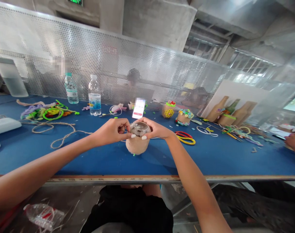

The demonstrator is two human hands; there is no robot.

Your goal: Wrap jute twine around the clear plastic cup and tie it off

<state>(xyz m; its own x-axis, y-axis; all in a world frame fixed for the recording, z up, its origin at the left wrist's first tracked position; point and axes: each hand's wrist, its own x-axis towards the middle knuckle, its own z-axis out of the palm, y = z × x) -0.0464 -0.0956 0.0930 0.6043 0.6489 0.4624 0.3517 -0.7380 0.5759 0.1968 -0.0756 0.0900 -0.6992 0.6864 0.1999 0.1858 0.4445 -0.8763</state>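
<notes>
Two forearms [40, 171] enter from the bottom edge. Left hand [110, 132] and right hand [154, 127] pinch the rim of one clear plastic top [140, 128] on one tan cup [137, 145], frame centre, over the blue table [152, 165]; table contact unclear. Upper left: 2 water bottles [94, 97]. Right of centre: 2 decorated pots [184, 117]. Right edge: 1 co-worker's hand [294, 140].

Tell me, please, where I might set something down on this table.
Bare blue tabletop lies along the near edge, in front of the jute twine and the yellow and red rings. It is crowded along the far side, around the pipe cleaners and decorated jars.
</notes>
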